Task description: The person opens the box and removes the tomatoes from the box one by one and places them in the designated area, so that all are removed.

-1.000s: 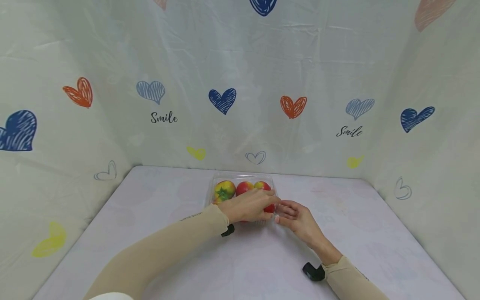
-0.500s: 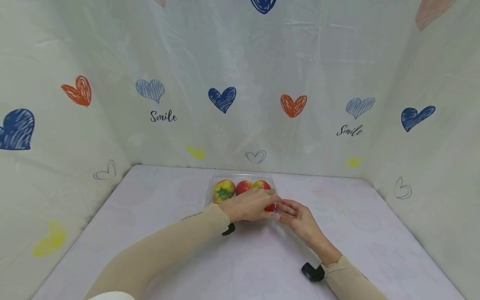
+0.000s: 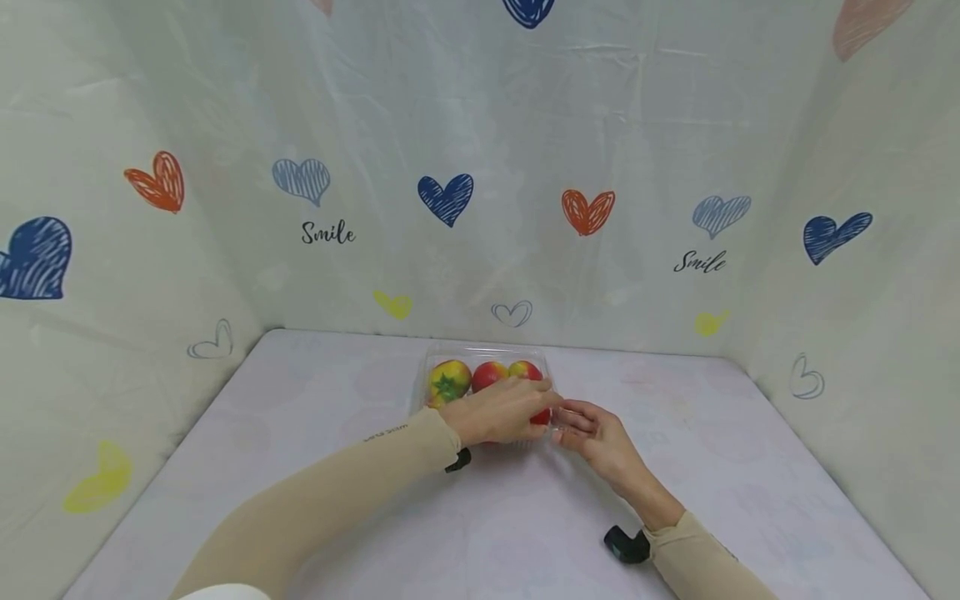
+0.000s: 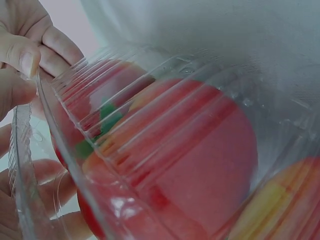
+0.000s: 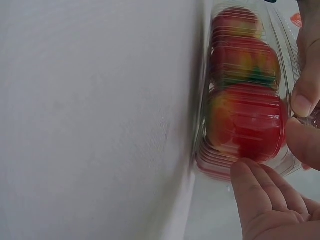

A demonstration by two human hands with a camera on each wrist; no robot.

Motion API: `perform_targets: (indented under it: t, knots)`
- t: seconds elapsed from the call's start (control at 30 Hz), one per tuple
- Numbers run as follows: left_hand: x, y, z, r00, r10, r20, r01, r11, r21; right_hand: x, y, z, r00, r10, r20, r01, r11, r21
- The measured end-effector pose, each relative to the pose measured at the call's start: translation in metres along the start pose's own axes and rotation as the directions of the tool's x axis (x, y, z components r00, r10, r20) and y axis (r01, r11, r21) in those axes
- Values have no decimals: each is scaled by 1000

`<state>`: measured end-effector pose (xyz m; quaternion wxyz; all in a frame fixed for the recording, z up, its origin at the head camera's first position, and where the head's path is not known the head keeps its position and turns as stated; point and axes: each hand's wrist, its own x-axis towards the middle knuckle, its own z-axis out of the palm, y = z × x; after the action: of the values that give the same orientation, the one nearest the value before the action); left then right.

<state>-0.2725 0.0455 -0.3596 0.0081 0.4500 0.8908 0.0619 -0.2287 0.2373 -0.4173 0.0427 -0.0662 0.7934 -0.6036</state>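
A clear plastic fruit box (image 3: 483, 351) lies near the back of the table, holding several round red-and-yellow fruits (image 3: 450, 377) with green leaves. My left hand (image 3: 497, 410) reaches over its front, fingers across the ribbed lid and thumb at the rim by the right corner. At that same corner my right hand (image 3: 606, 448) has its thumb on the box's edge and its fingers against the end wall. The right wrist view shows both thumbs (image 5: 304, 105) almost meeting at the rim. A gap shows between two plastic edges (image 4: 25, 150) in the left wrist view. My left hand hides the front fruits.
The white table (image 3: 480, 525) runs back to a pale curtain (image 3: 630, 292) printed with hearts, which also hangs at both sides. A black wrist camera (image 3: 627, 544) sits on the right wrist, and another (image 3: 457, 460) shows below the left wrist.
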Motion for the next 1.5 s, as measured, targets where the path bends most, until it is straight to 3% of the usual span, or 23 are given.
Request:
perform_targets:
  t: [0.33, 0.77, 1.23, 1.5]
  knots:
    - [0, -1, 0, 999, 41, -23, -40, 999, 27, -2, -3, 2, 1000, 8, 0, -8, 1000, 1]
    - [-2, 3, 9, 999, 11, -42, -6, 995, 100, -1, 3, 3, 1000, 8, 5, -8, 1000, -8]
    - [0, 4, 7, 1000, -9, -17, 10, 997, 77, 0, 5, 2, 999, -27, 24, 27, 1000, 0]
    - [1, 3, 10, 997, 28, -76, -20, 995, 97, 0, 3, 4, 1000, -18, 9, 19, 1000, -16]
